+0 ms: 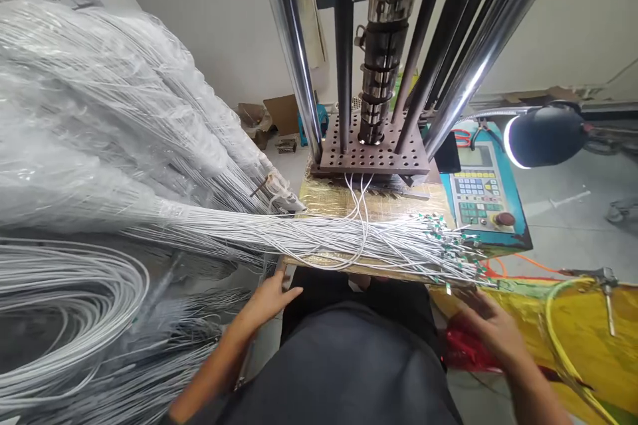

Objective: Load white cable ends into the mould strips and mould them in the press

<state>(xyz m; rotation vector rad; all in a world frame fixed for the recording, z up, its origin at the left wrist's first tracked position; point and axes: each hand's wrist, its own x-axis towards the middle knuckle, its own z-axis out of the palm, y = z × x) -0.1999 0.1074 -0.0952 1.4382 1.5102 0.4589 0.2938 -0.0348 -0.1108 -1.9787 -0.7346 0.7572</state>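
A thick bundle of white cables (319, 239) lies across the golden work plate (329, 199) in front of a vertical press. Their ends (448, 239) carry small green and metal terminals at the right. A few white cables (359, 192) run up into the mould under the perforated plate (373, 153). My left hand (272, 295) rests at the near left edge of the plate, fingers together, just below the bundle. My right hand (486, 322) is blurred at the near right, below the terminal ends, pinching something small near its fingertips.
Large coils and bagged bundles of white cable (100, 166) fill the left side. Steel columns (294, 46) rise from the press. A control panel (481, 202) and a lamp (543, 136) stand at the right. Yellow sheeting and hoses (578, 325) lie at the lower right.
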